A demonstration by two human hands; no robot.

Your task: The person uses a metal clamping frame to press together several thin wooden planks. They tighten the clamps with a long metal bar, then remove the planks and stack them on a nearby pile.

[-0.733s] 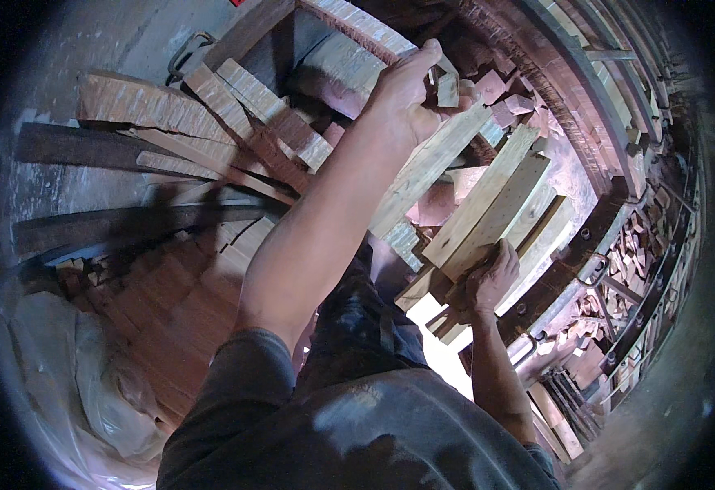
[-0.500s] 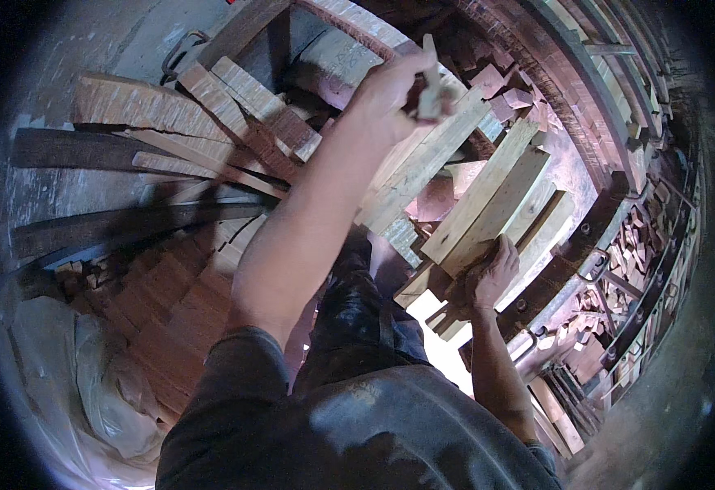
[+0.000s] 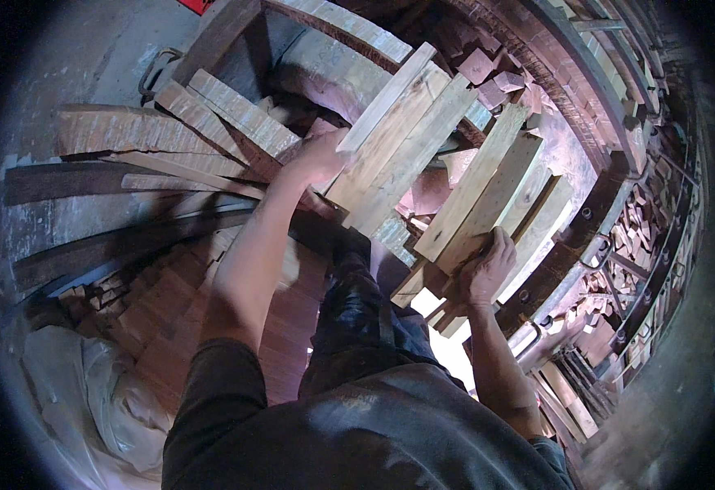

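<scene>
My left hand [image 3: 325, 159] is beside the near end of a narrow pale board [image 3: 387, 98], which lies along the left side of a wider knotted plank [image 3: 394, 135]. Its fingers are blurred and partly hidden, so I cannot tell whether they grip the board. Another pale plank [image 3: 419, 147] lies flush on the right. Across a gap, my right hand [image 3: 492, 269] is closed around the near part of a group of planks [image 3: 496, 204], fingertips over the upper face. The thumb side and the undersides of those planks are hidden.
Rough timbers [image 3: 141, 131] fan out at the left, beside a metal handle [image 3: 157, 73]. A curved-looking dark metal beam [image 3: 561, 249] bounds the right. Beyond it lies a heap of wood offcuts [image 3: 631, 245]. Crumpled plastic sheeting [image 3: 104, 392] is at the lower left.
My left hand has come down and left from the planks' far end to their near end. The narrow board now shows lying along the left side. My right hand has stayed nearly still.
</scene>
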